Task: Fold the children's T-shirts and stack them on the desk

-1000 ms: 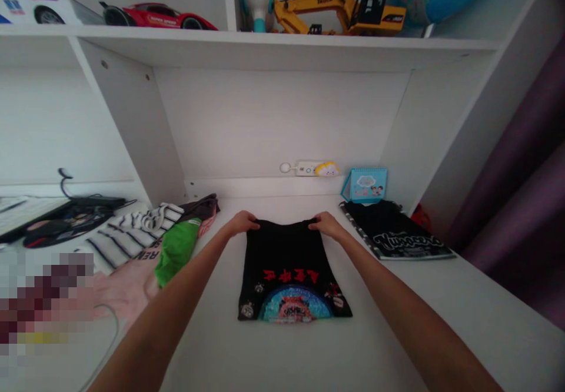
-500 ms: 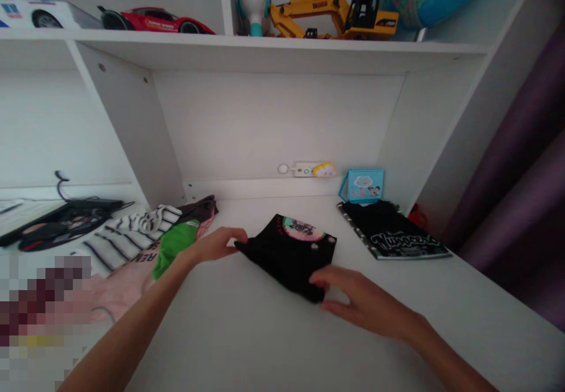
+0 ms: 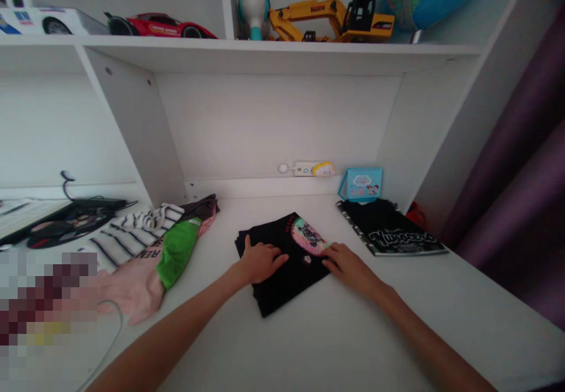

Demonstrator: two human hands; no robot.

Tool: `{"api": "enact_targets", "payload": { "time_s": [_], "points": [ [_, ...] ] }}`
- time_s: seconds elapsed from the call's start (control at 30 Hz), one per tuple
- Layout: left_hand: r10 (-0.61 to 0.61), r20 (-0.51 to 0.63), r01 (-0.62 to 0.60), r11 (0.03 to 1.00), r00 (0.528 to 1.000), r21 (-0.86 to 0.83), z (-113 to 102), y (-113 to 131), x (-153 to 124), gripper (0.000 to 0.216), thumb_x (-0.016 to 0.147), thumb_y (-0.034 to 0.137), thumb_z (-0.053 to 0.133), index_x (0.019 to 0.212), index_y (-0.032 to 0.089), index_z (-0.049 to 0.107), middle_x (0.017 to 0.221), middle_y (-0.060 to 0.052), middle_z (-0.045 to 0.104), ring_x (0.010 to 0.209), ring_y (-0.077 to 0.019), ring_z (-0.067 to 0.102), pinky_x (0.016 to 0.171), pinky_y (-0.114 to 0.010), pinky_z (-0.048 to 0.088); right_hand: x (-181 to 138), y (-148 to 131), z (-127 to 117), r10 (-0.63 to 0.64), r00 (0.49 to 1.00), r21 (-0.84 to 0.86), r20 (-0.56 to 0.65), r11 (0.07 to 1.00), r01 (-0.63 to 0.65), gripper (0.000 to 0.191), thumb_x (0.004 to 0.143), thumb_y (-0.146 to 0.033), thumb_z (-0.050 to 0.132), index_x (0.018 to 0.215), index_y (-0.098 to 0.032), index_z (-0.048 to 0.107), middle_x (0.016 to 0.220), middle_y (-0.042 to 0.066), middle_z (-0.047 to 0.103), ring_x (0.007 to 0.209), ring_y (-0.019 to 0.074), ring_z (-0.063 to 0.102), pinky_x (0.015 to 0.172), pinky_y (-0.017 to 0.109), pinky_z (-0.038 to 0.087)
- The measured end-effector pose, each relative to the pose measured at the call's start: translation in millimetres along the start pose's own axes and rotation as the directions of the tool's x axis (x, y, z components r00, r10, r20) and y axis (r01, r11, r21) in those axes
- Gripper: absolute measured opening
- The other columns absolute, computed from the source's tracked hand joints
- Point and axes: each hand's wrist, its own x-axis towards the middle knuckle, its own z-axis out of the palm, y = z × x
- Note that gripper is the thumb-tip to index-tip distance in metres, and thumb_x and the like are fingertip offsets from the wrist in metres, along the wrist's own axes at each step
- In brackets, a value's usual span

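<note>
A folded black T-shirt (image 3: 282, 289) with a round pink and green print lies flat on the white table. My left hand (image 3: 261, 262) rests on its left half, palm down, fingers stretched out and thumb apart. At the shirt's right edge, beside the print, my right hand (image 3: 348, 267) has its fingers close together, gripping the cloth. The underside of that grip is hidden. To the right lies another folded black garment (image 3: 391, 230) with white lettering, apart from both hands.
Left on the table are a striped garment (image 3: 128, 233), a green cloth (image 3: 179, 251) and a pink garment (image 3: 136, 292). A blue desk calendar (image 3: 364, 184) and a power strip (image 3: 304, 169) stand at the back. Above, a shelf (image 3: 282, 50) holds toys and a globe.
The black T-shirt has turned and now lies flat. My left hand has moved from its left corner onto its top; my right hand has shifted from the near edge to the right edge.
</note>
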Motion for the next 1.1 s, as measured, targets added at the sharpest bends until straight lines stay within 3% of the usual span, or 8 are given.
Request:
{"api": "enact_targets", "payload": {
  "time_s": [0.2, 0.33, 0.43, 0.53, 0.63, 0.73, 0.93, 1.1],
  "points": [
    [0.012, -0.049, -0.012, 1.0, 0.999, 0.004, 13, -22, 37, 0.035, 0.088, 0.038, 0.034, 0.115, 0.024, 0.051, 0.121, -0.009, 0.053, 0.121, -0.0302, 0.034, 0.095, -0.063, 0.005, -50, -115, 16, -0.084, 0.984, 0.093, 0.16, 0.993, 0.07, 0.04, 0.081, -0.03, 0.047, 0.119, -0.018, 0.051, 0.112, 0.015, 0.051, 0.097, 0.0259, 0.052, 0.082, 0.036, 0.043],
    [0.111, -0.004, -0.111, 0.993, 0.994, -0.034, 25, -26, 40, 0.039, 0.09, 0.036, 0.029, 0.128, 0.029, 0.038, 0.137, -0.006, 0.035, 0.128, -0.027, 0.022, 0.095, -0.064, 0.006, -46, -151, 9, -0.39, 0.881, 0.242, 0.269, 0.912, 0.33, 0.038, 0.081, -0.029, 0.048, 0.118, -0.021, 0.052, 0.108, 0.011, 0.057, 0.101, 0.0246, 0.052, 0.083, 0.033, 0.042],
    [0.03, -0.072, -0.03, 1.0, 0.997, -0.003, 20, -41, 29, 0.042, 0.088, 0.037, 0.035, 0.13, 0.031, 0.035, 0.14, -0.005, 0.03, 0.129, -0.0266, 0.021, 0.097, -0.06, 0.011, -17, -125, -10, -0.496, 0.836, 0.4, 0.234, 0.833, 0.383, 0.028, 0.085, -0.024, 0.04, 0.107, -0.023, 0.058, 0.099, 0.003, 0.063, 0.091, 0.0148, 0.057, 0.081, 0.023, 0.041],
    [-0.263, -0.274, 0.276, 0.961, 0.925, 0.011, 8, -67, 14, 0.046, 0.085, 0.033, 0.042, 0.129, 0.019, 0.038, 0.134, -0.013, 0.037, 0.123, -0.0258, 0.032, 0.098, -0.044, 0.025, 25, -65, -20, -0.148, 0.989, 0.247, 0.005, 0.958, 0.142, 0.029, 0.087, -0.02, 0.036, 0.105, -0.019, 0.058, 0.104, 0.006, 0.061, 0.096, 0.0148, 0.055, 0.084, 0.024, 0.037],
    [-0.455, -0.313, 0.47, 0.882, 0.834, -0.031, 4, -93, 1, 0.045, 0.085, 0.033, 0.043, 0.124, 0.01, 0.042, 0.115, -0.017, 0.053, 0.107, -0.0239, 0.049, 0.09, -0.033, 0.036, 54, -9, -10, 0.201, 0.976, 0.062, -0.086, 0.979, -0.196, 0.031, 0.082, -0.023, 0.046, 0.111, -0.013, 0.054, 0.106, 0.012, 0.058, 0.098, 0.0194, 0.053, 0.084, 0.028, 0.036],
    [-0.462, -0.258, 0.448, 0.887, 0.849, -0.113, 10, -110, 1, 0.045, 0.081, 0.029, 0.048, 0.121, 0.007, 0.044, 0.102, -0.015, 0.059, 0.096, -0.0222, 0.056, 0.084, -0.03, 0.04, 55, 10, 8, 0.28, 0.96, 0.03, -0.004, 0.96, -0.279, 0.031, 0.078, -0.022, 0.052, 0.107, -0.012, 0.054, 0.098, 0.012, 0.061, 0.091, 0.0198, 0.056, 0.077, 0.027, 0.038],
    [-0.496, -0.246, 0.308, 0.784, 0.833, -0.539, 26, -115, 35, 0.04, 0.078, 0.022, 0.052, 0.117, 0.017, 0.046, 0.104, -0.007, 0.061, 0.083, -0.0151, 0.061, 0.074, -0.025, 0.047, 27, 0, 2, 0.133, 0.929, 0.198, 0.345, 0.957, -0.211, 0.021, 0.068, -0.027, 0.062, 0.085, -0.017, 0.056, 0.059, -0.001, 0.061, 0.055, 0.0142, 0.056, 0.052, 0.022, 0.035],
    [-0.548, -0.339, 0.379, 0.808, 0.765, -0.451, 35, -109, 47, 0.029, 0.082, 0.03, 0.048, 0.107, 0.018, 0.054, 0.099, -0.005, 0.063, 0.082, -0.0164, 0.06, 0.076, -0.027, 0.044, 57, 31, -4, 0.363, 0.932, 0.187, 0.021, 0.914, -0.36, 0.022, 0.078, -0.032, 0.051, 0.088, -0.013, 0.059, 0.068, 0.004, 0.063, 0.054, 0.0117, 0.055, 0.057, 0.023, 0.037]
  ]
}}
